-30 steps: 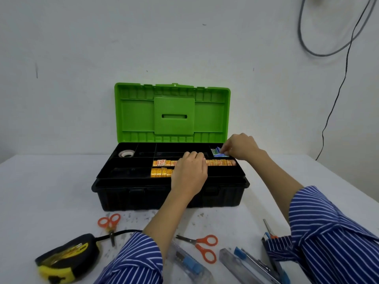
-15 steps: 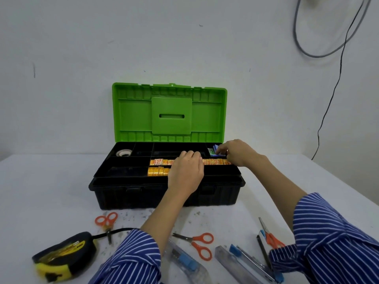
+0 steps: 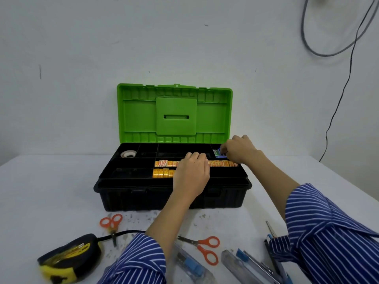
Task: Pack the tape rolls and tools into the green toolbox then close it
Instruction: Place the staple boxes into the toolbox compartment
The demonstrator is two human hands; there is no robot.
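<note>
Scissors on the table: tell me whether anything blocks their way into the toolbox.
Partly. Both hands, left and right, lie over the toolbox tray, and the left forearm crosses above the scissors. The lid is up.

Toolbox [image 3: 172, 193] open on the surface [image 3: 41, 191]
Tape rolls [image 3: 164, 168] in its tray; scissors [image 3: 206, 248] and tape measure [image 3: 69, 257] lie before it.
</note>
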